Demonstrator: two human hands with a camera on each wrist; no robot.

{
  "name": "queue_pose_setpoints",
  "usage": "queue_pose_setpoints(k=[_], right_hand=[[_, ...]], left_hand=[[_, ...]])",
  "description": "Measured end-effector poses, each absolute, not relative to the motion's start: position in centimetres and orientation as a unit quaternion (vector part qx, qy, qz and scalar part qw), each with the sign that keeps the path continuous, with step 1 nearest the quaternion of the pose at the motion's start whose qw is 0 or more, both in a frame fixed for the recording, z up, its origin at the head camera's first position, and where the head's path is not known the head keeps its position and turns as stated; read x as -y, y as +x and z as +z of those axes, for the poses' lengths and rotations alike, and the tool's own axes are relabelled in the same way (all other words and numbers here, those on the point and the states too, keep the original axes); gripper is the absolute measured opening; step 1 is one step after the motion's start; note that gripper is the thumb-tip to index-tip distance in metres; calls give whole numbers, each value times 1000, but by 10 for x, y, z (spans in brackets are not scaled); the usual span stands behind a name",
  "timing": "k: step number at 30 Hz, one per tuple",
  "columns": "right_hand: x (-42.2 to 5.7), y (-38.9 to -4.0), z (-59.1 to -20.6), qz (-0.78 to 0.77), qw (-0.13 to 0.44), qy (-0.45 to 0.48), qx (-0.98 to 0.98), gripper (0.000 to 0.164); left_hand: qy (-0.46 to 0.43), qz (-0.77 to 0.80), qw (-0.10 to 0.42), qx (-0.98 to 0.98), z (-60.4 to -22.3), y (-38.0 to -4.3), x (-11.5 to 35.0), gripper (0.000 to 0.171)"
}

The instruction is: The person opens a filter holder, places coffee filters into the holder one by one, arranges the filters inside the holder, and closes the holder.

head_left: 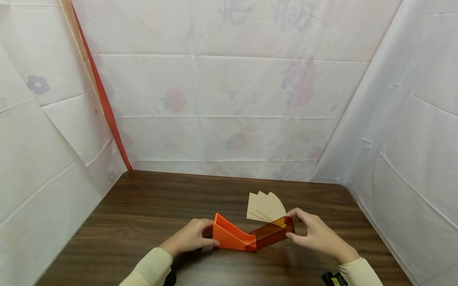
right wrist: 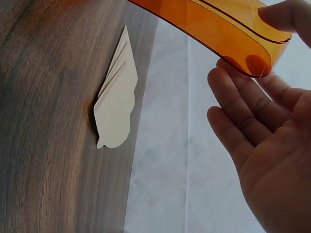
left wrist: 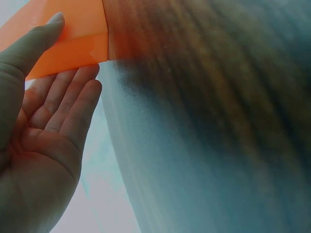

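An orange filter-paper case [head_left: 230, 236] stands low over the table with its see-through amber lid [head_left: 269, 235] swung out to the right. My left hand [head_left: 191, 237] holds the case by its tall left end. In the left wrist view the thumb lies on one face of the orange case [left wrist: 80, 46], with fingers beneath. The free end of the lid is pinched by my right hand [head_left: 315, 234]. The right wrist view shows the thumb on one side of the amber lid [right wrist: 214, 31] and fingertips on the other. Behind the lid lie several fanned-out beige coffee filters [head_left: 264, 204].
The dark wood-grain table [head_left: 171, 194] carries everything. White patterned cloth [head_left: 222, 139] hangs behind its back edge and along both sides. A red strip [head_left: 103, 95] runs down the back left corner.
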State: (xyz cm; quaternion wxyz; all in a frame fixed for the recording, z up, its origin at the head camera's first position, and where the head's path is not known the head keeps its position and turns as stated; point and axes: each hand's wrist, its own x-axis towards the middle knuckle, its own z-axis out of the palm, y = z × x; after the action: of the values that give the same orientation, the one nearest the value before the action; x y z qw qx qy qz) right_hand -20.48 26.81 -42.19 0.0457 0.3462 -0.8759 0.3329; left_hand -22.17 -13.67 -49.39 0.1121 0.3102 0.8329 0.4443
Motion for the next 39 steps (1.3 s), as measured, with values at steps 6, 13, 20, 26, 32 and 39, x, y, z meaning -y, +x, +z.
queue_pose_setpoints(k=[6, 13, 20, 26, 32, 39], right_hand=[[-270, -204, -423, 331, 45, 343, 878, 34], [-272, -202, -423, 341, 33, 338, 876, 32], [-271, -202, -422, 336, 33, 334, 880, 33], [-272, -202, -422, 331, 39, 336, 881, 35], [-271, -201, -419, 327, 37, 337, 882, 38], [-271, -201, -416, 326, 44, 346, 879, 38]], left_hand=[[307, 446, 114, -833, -493, -221, 137, 37], [306, 446, 114, -833, -492, -221, 137, 36], [306, 450, 114, -831, -493, -221, 138, 36], [313, 450, 109, -829, -494, -221, 138, 37], [314, 450, 109, -829, -494, -221, 138, 37], [307, 449, 111, -832, -491, -220, 137, 37]])
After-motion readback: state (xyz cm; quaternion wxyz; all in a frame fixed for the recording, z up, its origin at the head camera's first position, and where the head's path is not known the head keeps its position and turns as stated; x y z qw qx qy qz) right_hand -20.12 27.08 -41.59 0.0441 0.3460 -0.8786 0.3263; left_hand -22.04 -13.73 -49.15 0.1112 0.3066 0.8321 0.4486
